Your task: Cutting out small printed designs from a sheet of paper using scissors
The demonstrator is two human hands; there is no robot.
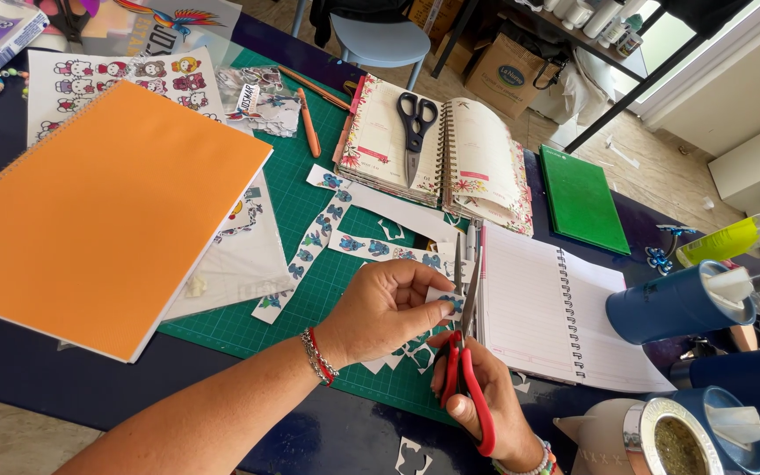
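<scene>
My left hand (386, 306) pinches a small white sticker cutout (448, 302) with a blue figure on it, just above the green cutting mat (310, 202). My right hand (484, 396) grips red-handled scissors (464, 352), blades pointing away from me and parted around the cutout's edge. Strips of blue cartoon stickers (371, 247) and paper offcuts (408, 354) lie on the mat under and beyond my hands.
A large orange spiral pad (98, 202) covers the left. An open planner (437, 149) carries black scissors (415, 127). A lined spiral notebook (556, 308), green booklet (582, 198), blue cups (675, 303), a sticker sheet (125, 84) and an orange pen (309, 123) surround the mat.
</scene>
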